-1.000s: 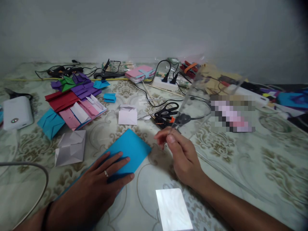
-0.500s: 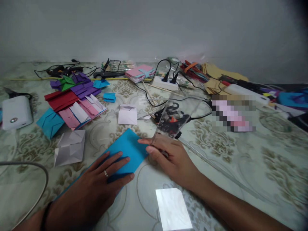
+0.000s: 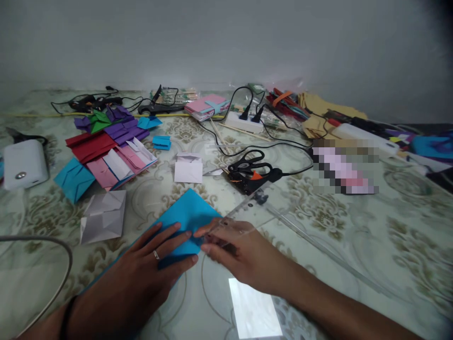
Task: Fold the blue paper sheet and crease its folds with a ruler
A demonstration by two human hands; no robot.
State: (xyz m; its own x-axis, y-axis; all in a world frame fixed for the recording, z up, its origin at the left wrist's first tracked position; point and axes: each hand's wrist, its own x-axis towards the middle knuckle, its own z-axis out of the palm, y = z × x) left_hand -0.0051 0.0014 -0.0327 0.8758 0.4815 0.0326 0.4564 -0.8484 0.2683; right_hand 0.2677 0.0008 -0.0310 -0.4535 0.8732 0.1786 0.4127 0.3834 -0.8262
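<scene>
A sheet of blue paper lies on the patterned table cover, partly covered by both hands. My left hand rests on it with the fingers spread, a ring on one finger. In my right hand a clear plastic ruler is gripped near one end, between thumb and fingers. That end is over the right side of the blue paper; the rest slants up to the right. Whether the ruler touches the paper, I cannot tell. Black-handled scissors lie just beyond the ruler.
Folded white paper, a grey-white folded piece and coloured folded papers lie to the left and ahead. A power strip with cords stands behind. At right runs a long clear strip. A white power bank is far left.
My right hand has moved left and nearer to me with the ruler, which has tilted lower and exposed the scissors. My left hand has stayed in place on the blue paper.
</scene>
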